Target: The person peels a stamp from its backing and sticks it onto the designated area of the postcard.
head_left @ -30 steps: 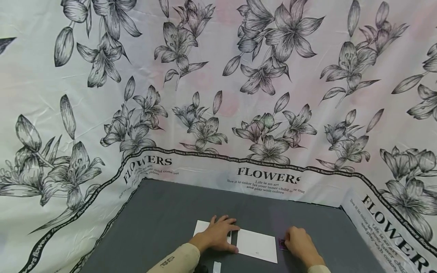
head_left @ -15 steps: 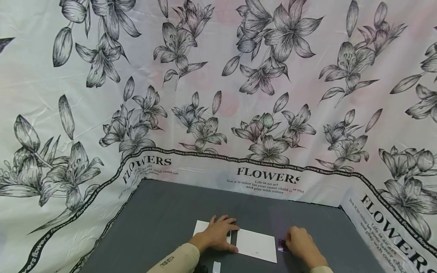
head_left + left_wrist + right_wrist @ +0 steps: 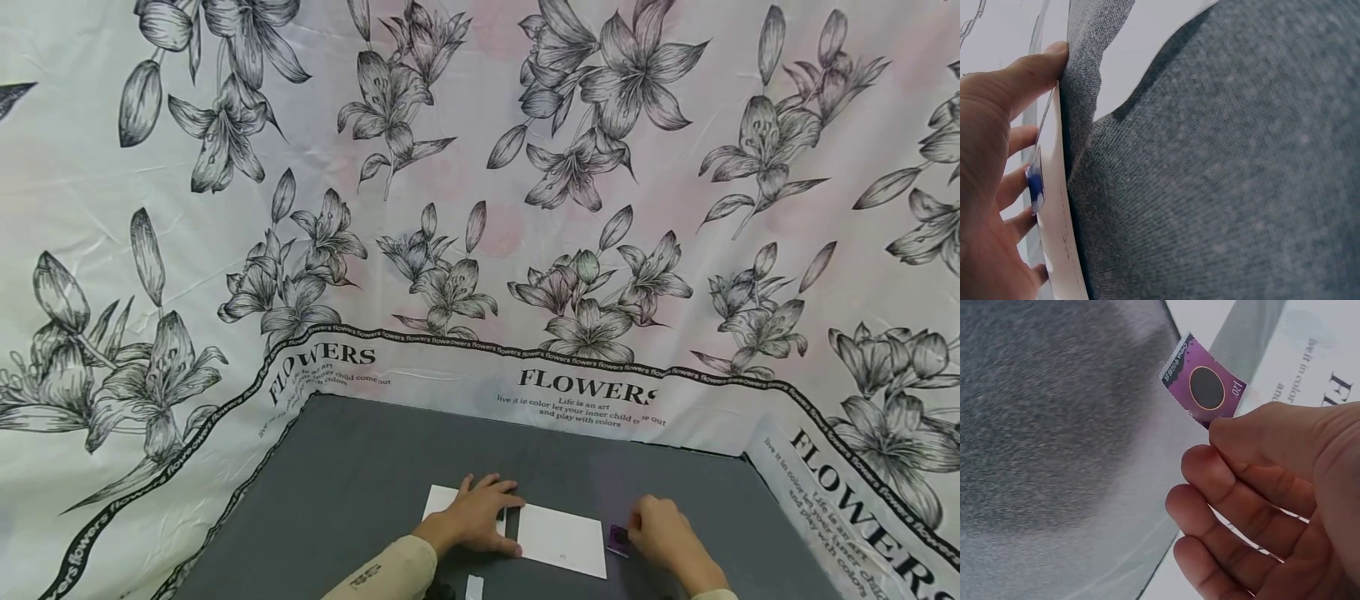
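My right hand (image 3: 662,533) pinches a purple postage stamp (image 3: 1207,387) between thumb and forefinger, its other fingers curled below. The stamp has a dark oval in the middle and perforated edges; in the head view it appears just right of a white envelope-like sheet (image 3: 562,540). My left hand (image 3: 476,515) rests with spread fingers over a second white sheet (image 3: 441,497), its thumb at the left edge of the first. In the left wrist view a small blue patch (image 3: 1035,187) shows by the fingertips; its kind is unclear.
The grey cloth-covered table (image 3: 360,483) reaches back to a flower-printed curtain (image 3: 450,250), which also rises at both sides. A small white strip (image 3: 474,587) lies at the near edge, beside a dark round object (image 3: 440,592) that is partly cut off.
The right forearm has shifted slightly to the right, and the stamp's tilt and shine have changed a little in the right hand's pinch. My left hand has stayed in place.
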{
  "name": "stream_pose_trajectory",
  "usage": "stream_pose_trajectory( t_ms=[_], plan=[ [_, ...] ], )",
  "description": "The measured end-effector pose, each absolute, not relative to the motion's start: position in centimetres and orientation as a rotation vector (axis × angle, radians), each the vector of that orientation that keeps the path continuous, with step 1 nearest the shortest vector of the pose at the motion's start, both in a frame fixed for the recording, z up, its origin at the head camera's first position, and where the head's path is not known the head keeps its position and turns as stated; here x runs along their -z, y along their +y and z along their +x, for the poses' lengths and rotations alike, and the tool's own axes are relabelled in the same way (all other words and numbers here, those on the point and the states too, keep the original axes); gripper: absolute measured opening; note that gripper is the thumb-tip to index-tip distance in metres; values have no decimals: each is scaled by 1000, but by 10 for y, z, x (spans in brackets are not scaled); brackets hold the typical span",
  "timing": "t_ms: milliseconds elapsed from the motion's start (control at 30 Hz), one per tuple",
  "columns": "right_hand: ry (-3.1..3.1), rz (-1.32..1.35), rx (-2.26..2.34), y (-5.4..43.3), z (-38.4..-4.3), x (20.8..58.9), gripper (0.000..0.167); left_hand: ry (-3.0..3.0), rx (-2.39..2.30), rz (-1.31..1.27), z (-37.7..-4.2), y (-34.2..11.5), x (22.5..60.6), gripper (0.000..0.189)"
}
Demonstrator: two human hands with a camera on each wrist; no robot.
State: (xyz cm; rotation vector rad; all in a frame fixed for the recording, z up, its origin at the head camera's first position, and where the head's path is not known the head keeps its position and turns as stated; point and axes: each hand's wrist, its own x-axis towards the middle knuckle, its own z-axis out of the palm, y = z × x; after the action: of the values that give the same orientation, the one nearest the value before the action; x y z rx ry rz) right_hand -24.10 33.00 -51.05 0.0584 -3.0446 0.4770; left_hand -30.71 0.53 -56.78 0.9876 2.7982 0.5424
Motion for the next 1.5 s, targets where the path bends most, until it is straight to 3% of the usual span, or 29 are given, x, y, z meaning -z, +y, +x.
stream_pose_trajectory(
  t_ms=[1033, 1500],
  plan=[
    [-2998, 146, -575, 279, -220, 470, 21, 2791, -500, 1013, -306, 6, 565, 74],
    [-3010, 195, -651, 268, -213, 466, 20, 2765, -638, 1069, -304, 6, 556, 60]
  ],
)
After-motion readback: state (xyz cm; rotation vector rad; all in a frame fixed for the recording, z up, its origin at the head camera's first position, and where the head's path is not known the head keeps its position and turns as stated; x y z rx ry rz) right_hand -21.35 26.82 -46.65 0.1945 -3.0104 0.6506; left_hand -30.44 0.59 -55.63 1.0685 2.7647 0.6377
